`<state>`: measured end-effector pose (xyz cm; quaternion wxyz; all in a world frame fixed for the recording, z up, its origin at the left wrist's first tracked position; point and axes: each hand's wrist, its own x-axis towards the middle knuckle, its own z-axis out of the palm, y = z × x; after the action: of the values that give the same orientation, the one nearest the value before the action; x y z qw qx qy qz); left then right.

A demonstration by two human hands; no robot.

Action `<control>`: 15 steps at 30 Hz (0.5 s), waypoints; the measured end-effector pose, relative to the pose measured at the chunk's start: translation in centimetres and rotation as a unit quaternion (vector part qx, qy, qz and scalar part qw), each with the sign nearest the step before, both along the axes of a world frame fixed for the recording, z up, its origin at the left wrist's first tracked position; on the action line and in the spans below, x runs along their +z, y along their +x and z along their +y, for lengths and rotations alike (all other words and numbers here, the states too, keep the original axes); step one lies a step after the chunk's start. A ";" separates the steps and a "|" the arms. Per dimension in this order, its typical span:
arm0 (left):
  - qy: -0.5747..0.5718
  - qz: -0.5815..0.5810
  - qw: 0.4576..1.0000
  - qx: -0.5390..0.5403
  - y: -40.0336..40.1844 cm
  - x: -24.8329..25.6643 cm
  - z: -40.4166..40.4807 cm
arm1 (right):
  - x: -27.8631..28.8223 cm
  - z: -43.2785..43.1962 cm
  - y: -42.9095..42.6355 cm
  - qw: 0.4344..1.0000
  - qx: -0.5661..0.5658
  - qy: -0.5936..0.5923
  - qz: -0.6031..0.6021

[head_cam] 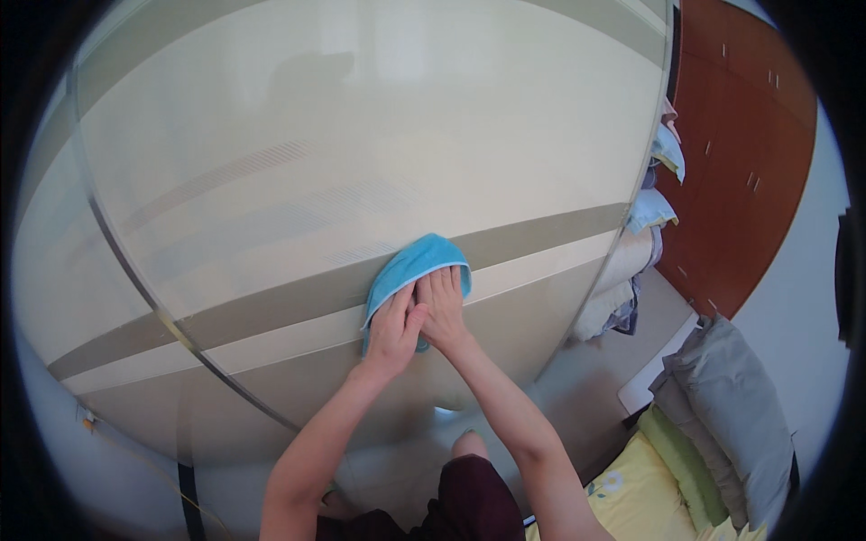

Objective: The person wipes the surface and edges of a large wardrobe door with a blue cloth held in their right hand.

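Observation:
A blue terry cloth (426, 253) with a pale edge lies against a glossy cream and taupe wardrobe door (379, 135). My left hand (392, 331) presses on the cloth's left part, its fingertips under the pale edge. Close beside it, my right hand (440, 304) holds the cloth too, its fingertips tucked beneath the same edge. The thumbs nearly meet. The cloth covers part of a darker taupe band (541, 237) that crosses the door.
A metal door frame strip (128, 270) runs down the left. Folded bedding (629, 257) shows past the door's right edge. Farther right stand a reddish-brown cabinet (737, 149), a grey pillow (731, 406) and yellow bedding (636, 494). A thin yellow cable (149, 463) hangs at lower left.

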<state>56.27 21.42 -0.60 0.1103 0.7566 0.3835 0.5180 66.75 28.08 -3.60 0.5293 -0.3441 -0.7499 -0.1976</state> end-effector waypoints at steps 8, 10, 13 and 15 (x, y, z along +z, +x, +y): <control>0.000 0.030 0.998 -0.064 3.0 0.6 0.8 | -0.4 1.5 2.0 0.996 -0.023 -0.005 0.090; 0.003 0.036 0.997 -0.073 3.6 0.6 0.9 | -0.7 1.9 2.2 0.996 -0.035 -0.010 0.085; 0.008 0.063 0.995 -0.074 4.4 0.8 0.4 | -1.1 2.8 2.9 0.994 -0.057 -0.014 0.090; 0.009 0.087 0.994 -0.068 4.8 0.6 0.0 | -1.2 3.2 3.4 0.992 -0.069 -0.015 0.103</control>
<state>61.09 21.42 -0.04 0.1049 0.8240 0.3345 0.4452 70.17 31.32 -4.78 0.5836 -0.4213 -0.6689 -0.1858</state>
